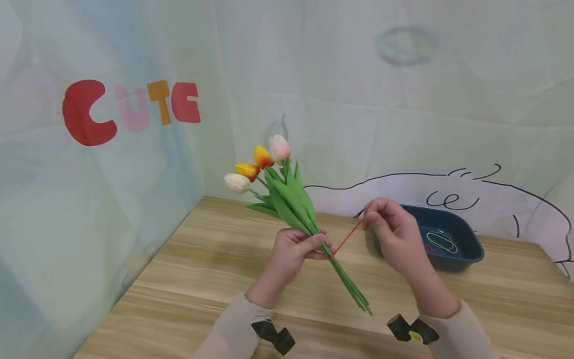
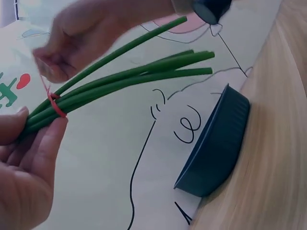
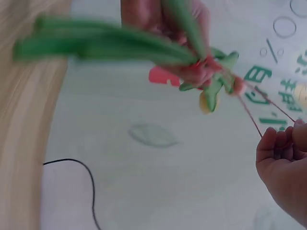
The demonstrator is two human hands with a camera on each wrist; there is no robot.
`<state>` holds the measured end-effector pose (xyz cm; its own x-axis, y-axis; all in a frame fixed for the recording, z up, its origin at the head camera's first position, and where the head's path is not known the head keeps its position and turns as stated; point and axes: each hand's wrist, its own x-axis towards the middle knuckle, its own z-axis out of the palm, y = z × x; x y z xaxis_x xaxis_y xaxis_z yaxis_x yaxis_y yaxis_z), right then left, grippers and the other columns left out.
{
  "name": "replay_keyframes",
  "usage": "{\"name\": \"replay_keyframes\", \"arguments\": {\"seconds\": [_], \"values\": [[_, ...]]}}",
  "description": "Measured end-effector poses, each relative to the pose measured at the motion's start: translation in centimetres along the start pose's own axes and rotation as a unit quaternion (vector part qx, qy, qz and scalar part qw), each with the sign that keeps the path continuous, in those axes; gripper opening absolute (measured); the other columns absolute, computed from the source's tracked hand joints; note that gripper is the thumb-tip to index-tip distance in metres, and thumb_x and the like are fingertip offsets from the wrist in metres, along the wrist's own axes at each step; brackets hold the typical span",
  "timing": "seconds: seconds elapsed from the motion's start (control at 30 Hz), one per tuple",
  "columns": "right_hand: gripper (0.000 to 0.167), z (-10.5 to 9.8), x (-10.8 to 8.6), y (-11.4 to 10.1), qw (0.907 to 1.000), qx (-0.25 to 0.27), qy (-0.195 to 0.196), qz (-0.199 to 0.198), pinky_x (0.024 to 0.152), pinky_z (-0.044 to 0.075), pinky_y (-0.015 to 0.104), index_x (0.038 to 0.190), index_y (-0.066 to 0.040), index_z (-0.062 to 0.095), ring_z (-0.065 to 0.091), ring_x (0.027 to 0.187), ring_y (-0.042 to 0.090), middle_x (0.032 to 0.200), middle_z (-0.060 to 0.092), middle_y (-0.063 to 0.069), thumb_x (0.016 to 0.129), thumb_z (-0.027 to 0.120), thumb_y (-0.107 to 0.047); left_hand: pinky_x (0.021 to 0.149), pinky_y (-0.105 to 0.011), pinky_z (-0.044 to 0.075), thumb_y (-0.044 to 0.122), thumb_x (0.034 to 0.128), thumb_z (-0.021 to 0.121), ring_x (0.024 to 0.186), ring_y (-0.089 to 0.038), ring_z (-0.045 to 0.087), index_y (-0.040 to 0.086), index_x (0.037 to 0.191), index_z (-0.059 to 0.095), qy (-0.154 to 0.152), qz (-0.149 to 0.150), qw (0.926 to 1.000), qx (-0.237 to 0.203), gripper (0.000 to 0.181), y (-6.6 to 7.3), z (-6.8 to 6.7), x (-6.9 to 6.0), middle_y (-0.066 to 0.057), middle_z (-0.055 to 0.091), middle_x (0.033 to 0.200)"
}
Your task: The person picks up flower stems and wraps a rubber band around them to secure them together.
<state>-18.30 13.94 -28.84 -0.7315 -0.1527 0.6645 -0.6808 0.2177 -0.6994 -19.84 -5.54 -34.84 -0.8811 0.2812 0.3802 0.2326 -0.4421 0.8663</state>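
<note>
A bunch of tulips (image 1: pixel 291 197) with white, yellow-orange and pink heads slants across the head view, heads up to the left. My left hand (image 1: pixel 293 249) grips its green stems (image 2: pixel 129 76) between thumb and fingers. Just below that grip a red rubber band (image 2: pixel 56 106) loops round the stems. My right hand (image 1: pixel 396 237) pinches the band's other end and holds it stretched, up and to the right of the stems. In the right wrist view two taut strands run from the stems to the right hand's fingers (image 3: pixel 268 143).
Behind the right hand, a dark blue basin (image 1: pixel 466 254) stands on the wooden table (image 1: pixel 179 299). Inside it lie a yellow rubber band (image 1: pixel 441 243) and a small red one. A printed cloth (image 1: pixel 314 75) hangs behind and to the left of the table.
</note>
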Motion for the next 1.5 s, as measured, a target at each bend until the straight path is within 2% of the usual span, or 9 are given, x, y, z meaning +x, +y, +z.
{"name": "replay_keyframes", "arguments": {"seconds": [0.13,0.3,0.47,0.57,0.67,0.8,1.0,1.33,1.5], "values": [[0.016,-0.6,0.1,1.6,0.9975,0.031,0.003,0.063,0.068,0.05,0.018,0.087,0.01,0.049,0.055,0.075,0.008,0.079,0.056,-0.005,0.097,0.051,-0.002,0.069,-0.028,0.062,0.011,0.0908,0.067,0.074,-0.011,0.071,0.009,0.091,0.07,-0.059,0.012,0.9955,-0.074,0.004,0.2,-0.3,-0.1,0.002,0.072,0.081],[0.017,0.0,-0.9,3.1,0.9921,0.031,-0.014,0.121,0.069,0.048,0.019,0.09,0.008,0.05,0.054,0.078,0.009,0.079,0.055,-0.006,0.098,0.052,-0.007,0.071,-0.025,0.061,0.016,0.0915,0.065,0.078,-0.01,0.07,0.014,0.093,0.073,-0.087,0.029,0.9836,-0.156,0.008,0.6,-0.9,0.0,0.002,0.071,0.084],[0.015,2.0,-2.6,4.5,0.9889,0.067,-0.031,0.128,0.071,0.05,0.018,0.09,0.011,0.049,0.055,0.075,0.007,0.08,0.054,-0.006,0.097,0.052,-0.001,0.074,-0.023,0.06,0.012,0.0954,0.059,0.08,-0.011,0.071,0.012,0.094,0.071,-0.055,0.025,0.9765,-0.207,0.012,1.2,-1.4,0.1,0.0,0.072,0.085],[0.012,3.7,-3.7,5.2,0.9863,0.104,-0.034,0.123,0.066,0.049,0.016,0.089,0.012,0.049,0.054,0.073,0.005,0.081,0.054,-0.007,0.097,0.051,0.002,0.076,-0.022,0.06,0.008,0.0987,0.052,0.08,-0.012,0.071,0.011,0.093,0.069,-0.017,0.014,0.9747,-0.223,0.019,1.5,-1.6,0.1,-0.001,0.072,0.084],[0.009,5.7,-5.2,5.6,0.9877,0.095,-0.04,0.117,0.063,0.047,0.015,0.089,0.009,0.05,0.053,0.074,0.004,0.082,0.055,-0.006,0.096,0.051,0.003,0.077,-0.021,0.059,0.005,0.1016,0.044,0.079,-0.012,0.071,0.009,0.09,0.067,0.032,-0.008,0.9721,-0.232,0.027,1.6,-1.7,0.3,-0.002,0.071,0.083],[0.008,8.0,-7.3,5.6,0.9886,0.08,-0.058,0.114,0.067,0.05,0.019,0.09,0.006,0.052,0.056,0.077,0.006,0.083,0.055,0.004,0.095,0.052,0.0,0.077,-0.019,0.059,0.003,0.1029,0.038,0.077,-0.013,0.071,0.007,0.086,0.065,0.097,-0.027,0.969,-0.226,0.033,1.4,-1.8,0.7,-0.003,0.07,0.079],[0.011,9.4,-8.7,4.1,0.9794,0.114,-0.062,0.155,0.068,0.051,0.02,0.09,0.004,0.054,0.057,0.077,0.007,0.084,0.054,0.009,0.095,0.055,-0.006,0.076,-0.024,0.06,0.001,0.1011,0.043,0.076,-0.015,0.072,0.006,0.082,0.067,0.159,-0.004,0.9696,-0.186,0.031,0.9,-2.3,1.1,-0.006,0.071,0.076],[0.007,7.6,-8.5,1.1,0.981,0.109,-0.141,0.078,0.064,0.051,0.024,0.098,0.0,0.053,0.051,0.077,0.013,0.084,0.05,0.011,0.099,0.049,-0.005,0.073,-0.029,0.061,-0.004,0.0951,0.054,0.074,-0.019,0.072,0.003,0.081,0.069,0.187,0.044,0.9732,-0.127,0.022,0.8,-2.4,1.3,-0.009,0.071,0.075],[0.006,5.3,-6.8,0.0,0.9801,0.119,-0.159,-0.004,0.056,0.046,0.027,0.098,0.001,0.051,0.046,0.073,0.017,0.082,0.045,0.01,0.098,0.046,0.005,0.069,-0.028,0.061,-0.009,0.0941,0.052,0.072,-0.018,0.072,0.006,0.08,0.069,0.156,0.06,0.9827,-0.08,0.026,1.1,-2.3,1.2,-0.007,0.071,0.075]]}}
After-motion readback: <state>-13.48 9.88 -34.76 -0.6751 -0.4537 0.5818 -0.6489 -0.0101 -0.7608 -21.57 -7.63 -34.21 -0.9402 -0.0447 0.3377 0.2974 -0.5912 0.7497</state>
